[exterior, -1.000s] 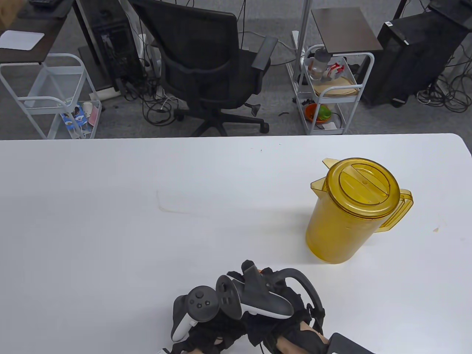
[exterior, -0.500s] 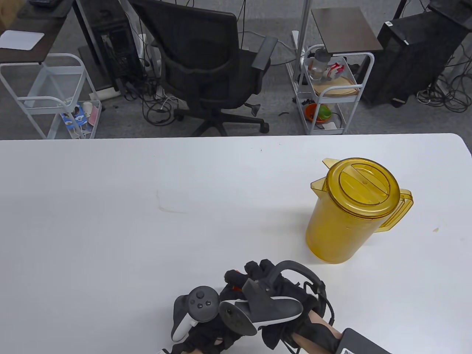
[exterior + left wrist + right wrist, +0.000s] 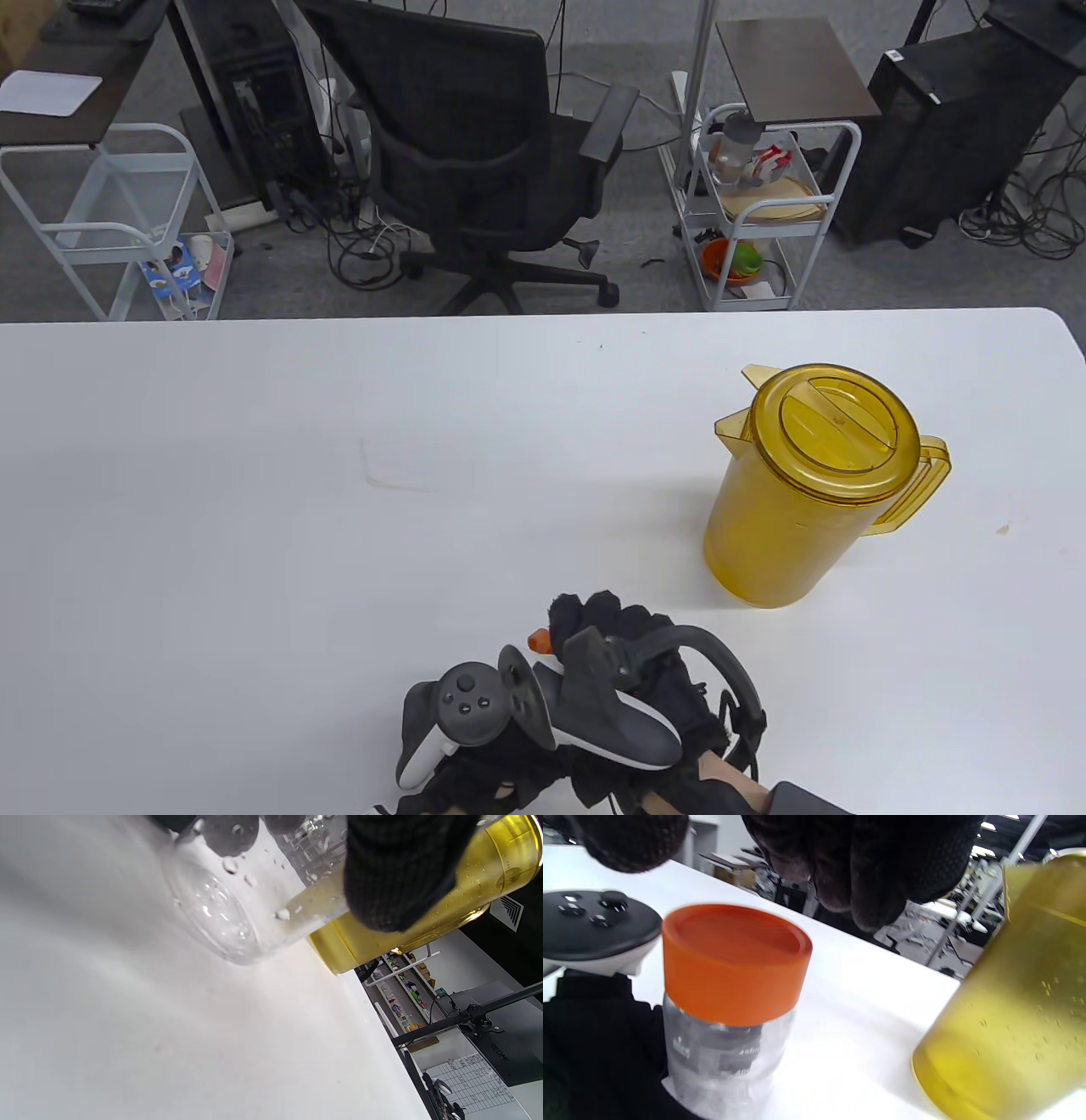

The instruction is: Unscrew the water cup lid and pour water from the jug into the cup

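The left hand [image 3: 462, 764] grips the clear cup [image 3: 721, 1056] near the table's [image 3: 254, 509] front edge, unmoved. The right hand [image 3: 645, 679] hovers above the orange lid [image 3: 734, 959], fingers [image 3: 865, 870] curled loosely, not touching it; its tracker has rolled back upright since half a second ago. The jug [image 3: 806, 484] stands unmoved to the right.

From the table view we see only an orange sliver of the cup lid [image 3: 537, 641] at twelve o'clock of the right hand [image 3: 645, 679], trackers hiding the rest.
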A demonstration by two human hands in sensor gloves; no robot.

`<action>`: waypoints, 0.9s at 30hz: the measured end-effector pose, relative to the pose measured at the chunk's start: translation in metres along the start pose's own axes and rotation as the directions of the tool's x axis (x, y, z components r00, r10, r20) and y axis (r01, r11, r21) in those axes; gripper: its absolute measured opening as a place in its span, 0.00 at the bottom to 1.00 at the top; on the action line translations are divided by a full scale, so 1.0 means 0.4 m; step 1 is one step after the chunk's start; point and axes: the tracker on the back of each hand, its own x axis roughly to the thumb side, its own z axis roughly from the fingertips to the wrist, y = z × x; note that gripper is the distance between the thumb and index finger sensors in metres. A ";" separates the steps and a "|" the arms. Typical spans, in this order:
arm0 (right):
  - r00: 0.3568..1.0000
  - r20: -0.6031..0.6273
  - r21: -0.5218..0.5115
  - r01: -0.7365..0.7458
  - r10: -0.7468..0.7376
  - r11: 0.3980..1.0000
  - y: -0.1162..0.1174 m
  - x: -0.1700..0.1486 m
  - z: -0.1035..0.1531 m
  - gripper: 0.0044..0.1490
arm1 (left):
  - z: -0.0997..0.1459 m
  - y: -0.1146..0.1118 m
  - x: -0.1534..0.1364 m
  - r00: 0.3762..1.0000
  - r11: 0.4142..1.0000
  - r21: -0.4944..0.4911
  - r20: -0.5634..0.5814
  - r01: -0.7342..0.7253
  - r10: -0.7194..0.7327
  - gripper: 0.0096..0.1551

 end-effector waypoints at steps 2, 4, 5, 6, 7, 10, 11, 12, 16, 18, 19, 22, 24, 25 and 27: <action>0.999 -0.035 0.051 0.019 -0.018 0.999 0.017 0.013 -0.010 0.54 | 0.000 0.000 0.000 1.000 1.000 -0.001 -0.001 0.000 0.000 0.70; 0.999 -0.045 0.054 -0.008 0.010 0.999 0.025 0.028 -0.014 0.52 | 0.000 -0.001 0.001 1.000 1.000 -0.001 -0.001 0.002 -0.002 0.70; 0.999 -0.035 0.069 -0.023 0.025 0.997 0.021 0.035 -0.013 0.52 | 0.000 -0.001 0.000 1.000 1.000 -0.003 -0.001 0.002 -0.002 0.70; 0.999 -0.027 0.088 -0.022 0.024 0.996 0.019 0.038 -0.014 0.52 | 0.000 -0.001 0.000 1.000 1.000 -0.003 -0.001 0.003 -0.003 0.70; 1.000 -0.019 0.125 -0.014 0.016 0.992 0.017 0.041 -0.016 0.52 | 0.000 -0.001 0.000 1.000 1.000 -0.006 0.000 0.002 -0.002 0.70; 1.000 0.000 0.179 -0.007 0.007 0.984 0.009 0.047 -0.022 0.51 | 0.000 -0.002 0.000 1.000 1.000 -0.009 0.000 0.000 0.000 0.70; 1.000 0.018 0.193 -0.014 0.011 0.981 0.006 0.046 -0.024 0.50 | 0.000 -0.002 0.000 1.000 1.000 -0.009 0.000 0.001 -0.001 0.70; 0.999 0.046 0.205 -0.022 0.013 0.979 0.002 0.046 -0.026 0.50 | 0.000 -0.002 0.000 1.000 1.000 -0.010 0.000 0.001 -0.001 0.70; 0.967 0.235 0.190 -0.142 0.095 0.971 -0.005 0.047 -0.033 0.50 | 0.001 -0.003 0.000 1.000 1.000 -0.010 0.000 0.004 -0.004 0.70; 0.919 0.347 0.129 -0.244 0.187 0.961 -0.006 0.051 -0.027 0.50 | 0.001 -0.003 0.000 1.000 1.000 -0.010 -0.001 0.005 -0.005 0.70; 0.902 0.378 0.088 -0.259 0.208 0.962 -0.004 0.051 -0.021 0.51 | 0.001 -0.003 0.000 1.000 1.000 -0.010 -0.001 0.004 -0.004 0.70; 0.860 0.435 -0.008 -0.294 0.268 0.956 0.004 0.049 -0.004 0.52 | 0.002 -0.003 0.000 1.000 1.000 -0.012 -0.001 0.002 -0.002 0.70; 0.858 0.443 -0.019 -0.283 0.262 0.959 0.007 0.043 -0.001 0.51 | 0.002 -0.004 -0.001 1.000 1.000 -0.014 -0.001 0.001 -0.001 0.70; 0.861 0.442 -0.021 -0.271 0.252 0.962 0.009 0.039 0.000 0.51 | 0.003 -0.004 -0.001 1.000 1.000 -0.014 -0.001 0.001 -0.001 0.70; 0.861 0.444 -0.022 -0.266 0.248 0.964 0.010 0.035 0.004 0.52 | 0.003 -0.004 -0.001 1.000 1.000 -0.015 -0.001 0.001 -0.001 0.70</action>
